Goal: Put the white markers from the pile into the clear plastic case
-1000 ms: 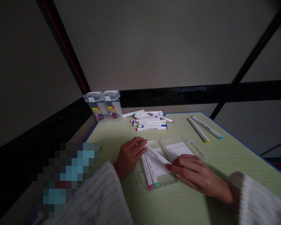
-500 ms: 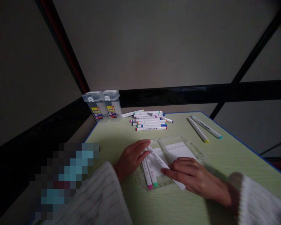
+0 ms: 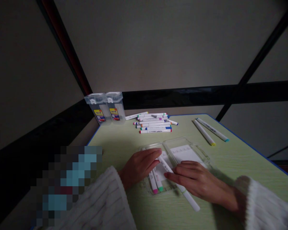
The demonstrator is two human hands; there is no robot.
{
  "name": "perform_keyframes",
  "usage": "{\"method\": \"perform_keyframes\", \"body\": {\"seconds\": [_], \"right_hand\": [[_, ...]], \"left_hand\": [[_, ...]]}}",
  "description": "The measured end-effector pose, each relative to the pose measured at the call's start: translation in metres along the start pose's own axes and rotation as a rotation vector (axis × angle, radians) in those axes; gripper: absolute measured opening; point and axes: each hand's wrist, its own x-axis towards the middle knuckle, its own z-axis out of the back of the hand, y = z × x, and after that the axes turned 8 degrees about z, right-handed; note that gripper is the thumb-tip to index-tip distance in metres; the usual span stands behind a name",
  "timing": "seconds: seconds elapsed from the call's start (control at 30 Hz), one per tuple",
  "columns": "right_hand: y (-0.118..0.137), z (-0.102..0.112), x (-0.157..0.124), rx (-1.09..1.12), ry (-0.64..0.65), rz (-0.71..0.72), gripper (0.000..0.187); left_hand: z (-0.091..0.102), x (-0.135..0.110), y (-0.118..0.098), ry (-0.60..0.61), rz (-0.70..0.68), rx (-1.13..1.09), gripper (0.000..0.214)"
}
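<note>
A white marker (image 3: pixel 191 200) slants between my two hands, its lower end sticking out past the right fingers. My left hand (image 3: pixel 139 166) pinches the marker's upper end between thumb and fingertips. Lower down the barrel, my right hand (image 3: pixel 198 179) grips the same marker, fingers curled. Beneath them lies an open clear plastic case (image 3: pixel 176 140) with white paper (image 3: pixel 186 152) in it. A pink-ended marker (image 3: pixel 153 183) and a green-ended marker (image 3: pixel 159 183) rest side by side in the case's left half, their upper parts hidden by my left hand.
Several white markers (image 3: pixel 156 125) with coloured ends lie piled at the table's back. Two clear lidded containers (image 3: pixel 108 108) stand at the back left. On the right lie a yellow-ended marker (image 3: pixel 204 132) and a teal-ended marker (image 3: pixel 213 130). The table (image 3: pixel 240 169) has a blue edge.
The held marker has shifted toward the lower right, and more of it shows beyond my right hand. My left hand has moved slightly right and down. My right hand has stayed nearly in place.
</note>
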Motion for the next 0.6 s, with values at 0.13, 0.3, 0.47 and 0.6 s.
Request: {"method": "perform_keyframes", "body": {"seconds": [0.13, 0.3, 0.47, 0.6], "right_hand": [[0.0009, 0.0035, 0.0011, 0.013, 0.009, 0.0, 0.025], [0.002, 0.007, 0.0017, 0.055, 0.006, -0.038, 0.031], [0.0015, 0.0058, 0.0024, 0.128, 0.034, -0.124, 0.041], [0.0006, 0.0027, 0.0014, 0.164, 0.035, -0.179, 0.053]], "left_hand": [[0.0019, 0.0019, -0.0019, 0.022, -0.003, -0.014, 0.026], [0.0014, 0.0019, -0.0014, -0.001, 0.0, -0.03, 0.029], [0.0, -0.0007, -0.0002, -0.03, 0.016, 0.031, 0.029], [0.0016, -0.0015, -0.0018, -0.072, 0.037, 0.058, 0.027]]}}
